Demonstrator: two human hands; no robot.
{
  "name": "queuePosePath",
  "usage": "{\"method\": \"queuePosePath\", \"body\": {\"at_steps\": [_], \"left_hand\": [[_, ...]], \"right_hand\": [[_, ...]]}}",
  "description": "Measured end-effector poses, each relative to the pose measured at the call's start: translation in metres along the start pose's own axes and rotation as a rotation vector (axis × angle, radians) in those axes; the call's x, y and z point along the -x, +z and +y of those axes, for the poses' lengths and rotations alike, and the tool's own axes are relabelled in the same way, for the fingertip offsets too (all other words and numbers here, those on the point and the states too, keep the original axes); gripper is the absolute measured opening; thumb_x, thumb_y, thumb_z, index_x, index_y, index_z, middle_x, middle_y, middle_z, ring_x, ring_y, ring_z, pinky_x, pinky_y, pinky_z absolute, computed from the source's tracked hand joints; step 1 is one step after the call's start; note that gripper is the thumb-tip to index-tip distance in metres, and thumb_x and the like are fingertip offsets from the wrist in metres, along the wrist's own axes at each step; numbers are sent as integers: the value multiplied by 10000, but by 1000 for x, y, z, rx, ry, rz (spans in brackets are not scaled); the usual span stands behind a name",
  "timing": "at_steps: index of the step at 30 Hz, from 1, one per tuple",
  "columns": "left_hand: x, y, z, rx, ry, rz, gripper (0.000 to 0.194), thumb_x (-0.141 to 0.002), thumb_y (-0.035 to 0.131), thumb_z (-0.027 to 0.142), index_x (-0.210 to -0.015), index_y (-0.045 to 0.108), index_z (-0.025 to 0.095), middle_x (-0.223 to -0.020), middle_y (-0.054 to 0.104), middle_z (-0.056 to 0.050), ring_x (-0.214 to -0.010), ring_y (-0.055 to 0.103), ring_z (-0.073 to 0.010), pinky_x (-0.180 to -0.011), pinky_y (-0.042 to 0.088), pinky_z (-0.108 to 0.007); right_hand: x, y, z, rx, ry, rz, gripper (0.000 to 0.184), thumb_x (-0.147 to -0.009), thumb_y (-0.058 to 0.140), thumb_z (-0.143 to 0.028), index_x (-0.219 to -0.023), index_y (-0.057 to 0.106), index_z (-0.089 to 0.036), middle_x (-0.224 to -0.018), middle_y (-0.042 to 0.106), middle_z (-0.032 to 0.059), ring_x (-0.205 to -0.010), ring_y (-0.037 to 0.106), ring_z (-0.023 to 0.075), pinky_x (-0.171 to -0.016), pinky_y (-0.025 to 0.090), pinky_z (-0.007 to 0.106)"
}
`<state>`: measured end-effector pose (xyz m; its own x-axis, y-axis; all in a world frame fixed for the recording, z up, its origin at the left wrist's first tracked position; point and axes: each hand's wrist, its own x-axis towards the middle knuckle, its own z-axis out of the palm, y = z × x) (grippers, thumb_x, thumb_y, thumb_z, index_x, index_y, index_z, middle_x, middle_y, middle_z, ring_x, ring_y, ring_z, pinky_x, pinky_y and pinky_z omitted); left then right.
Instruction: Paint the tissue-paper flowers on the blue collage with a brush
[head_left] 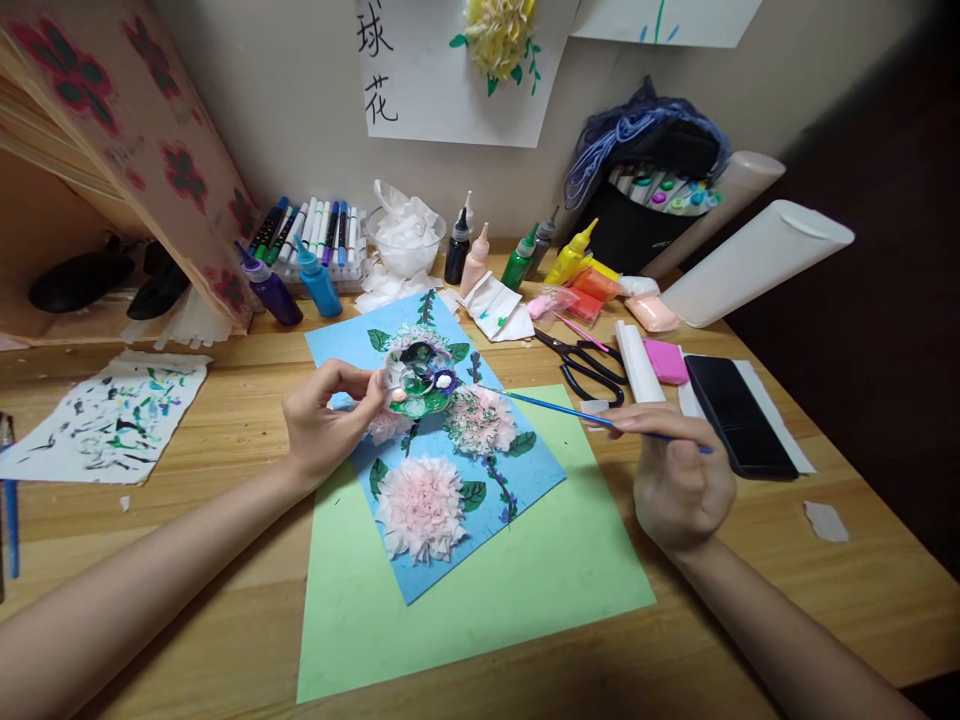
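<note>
The palette [414,384] in the left hand [328,418] hid part of the upper flower [417,336] on the blue sheet [341,345], the tip of the blue brush [555,405] was too small to make out clearly, and the view's top edge cut off the lettered poster [450,105].

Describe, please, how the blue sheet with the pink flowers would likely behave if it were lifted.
The blue sheet looks thin, so it is probably light and might bend if held by one corner. Its pink flowers stand up in loose, papery ruffles, so they would likely crush easily if pressed.
</note>
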<state>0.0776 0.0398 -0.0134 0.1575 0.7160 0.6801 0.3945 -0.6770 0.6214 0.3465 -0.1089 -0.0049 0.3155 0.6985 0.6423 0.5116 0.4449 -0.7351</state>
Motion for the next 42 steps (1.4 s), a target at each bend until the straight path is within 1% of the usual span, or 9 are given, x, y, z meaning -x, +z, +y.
{"method": "queuePosePath", "body": {"at_steps": [3,10,15,21,24,27,32,35,42], "left_hand": [[0,0,0,-12,-7,-1,123,-720,684,197,-640,591,180,-580,628,22,-470,533,-79,-439,437,-212],[-1,0,2,24,11,-4,116,-711,685,142,-661,590,186,-592,633,21,-487,538,-72,-453,443,-199],[-1,0,0,7,24,3,119,-696,693,142,-650,589,177,-577,626,31,-478,531,-66,-446,426,-188],[-1,0,1,2,3,0,118,-703,690,161,-645,589,179,-577,628,30,-482,535,-71,-450,424,-194],[-2,0,2,7,10,1,121,-704,688,157,-640,588,179,-570,625,30,-480,530,-70,-450,422,-193],[-1,-1,2,2,4,1,112,-708,684,167,-643,593,180,-573,625,26,-485,535,-75,-452,427,-198],[-1,0,1,3,-2,0,115,-708,686,166,-641,593,176,-574,627,25,-480,535,-73,-448,429,-197],[-1,0,1,16,7,0,118,-705,691,155,-647,590,176,-578,626,28,-481,533,-68,-448,430,-193],[-2,-1,1,19,42,-9,125,-709,694,132,-655,590,174,-581,620,35,-487,533,-60,-438,437,-189]], "right_hand": [[-3,0,5,-48,19,71,289,-904,356,-232,-857,641,-234,-759,645,35,-753,606,189,-636,467,361],[-1,0,9,-53,9,-36,282,-907,376,-245,-900,658,-234,-802,662,45,-771,622,203,-673,490,390],[-1,0,8,-20,-10,-19,298,-912,360,-244,-891,657,-236,-800,666,39,-783,617,194,-655,489,369],[-1,1,6,-9,-41,-6,284,-908,372,-234,-906,657,-238,-805,665,42,-781,616,201,-679,488,386],[-2,1,5,32,-30,-21,270,-902,389,-235,-892,658,-242,-794,666,41,-781,619,203,-686,492,391],[-2,1,5,38,-37,14,279,-908,377,-250,-888,655,-251,-792,668,42,-779,617,205,-674,493,388],[-2,1,5,59,-35,6,274,-910,377,-255,-893,650,-247,-793,668,48,-783,620,208,-672,496,392],[-3,1,4,79,-64,9,276,-910,375,-239,-899,650,-242,-785,670,46,-790,620,203,-682,492,385],[-2,1,4,111,-72,26,275,-908,378,-254,-879,651,-246,-762,669,48,-773,622,209,-680,504,396]]}}
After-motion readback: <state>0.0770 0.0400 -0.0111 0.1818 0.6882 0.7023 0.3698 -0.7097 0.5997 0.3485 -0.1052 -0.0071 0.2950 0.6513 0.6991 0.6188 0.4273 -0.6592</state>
